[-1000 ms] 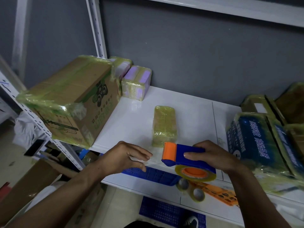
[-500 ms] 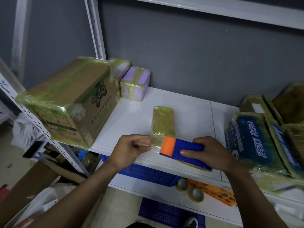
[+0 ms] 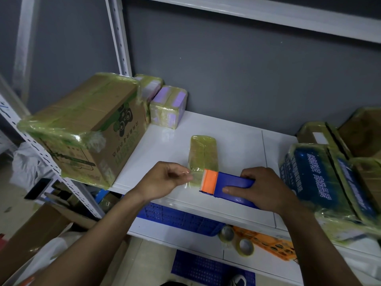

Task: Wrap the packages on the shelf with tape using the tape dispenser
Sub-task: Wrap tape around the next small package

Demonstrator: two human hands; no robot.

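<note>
- Head view: one tape dispenser [image 3: 233, 185], blue with an orange head, sits inside the right grip [image 3: 266, 190], whose fingers and thumb are curled round the blue body.
- One clear tape strip [image 3: 190, 180] runs from the orange head to the left grip [image 3: 165, 180], where thumb and fingertips are pinched together on its free end.
- One small package [image 3: 203, 153], already covered in yellowish tape, lies flat just beyond both grips. Its near end is just beside the orange head.
- All of this is on a white shelf [image 3: 237, 137], with both grips at its front edge.
- Well left of the left grip stands one large carton [image 3: 86, 124], taped at its edges and overhanging the shelf's front.
- Two purple packs [image 3: 169, 108] stand behind the carton, against the grey wall [image 3: 247, 69].
- Just right of the right grip lean two blue-printed packs [image 3: 313, 174]. Brown boxes sit behind them, but I cannot count those.
- Below the grips, a lower shelf [image 3: 206, 244] carries two tape rolls [image 3: 245, 247], one orange plastic piece [image 3: 268, 242] and one blue crate [image 3: 175, 215].
- One white perforated upright [image 3: 118, 34] rises far beyond the left grip.
</note>
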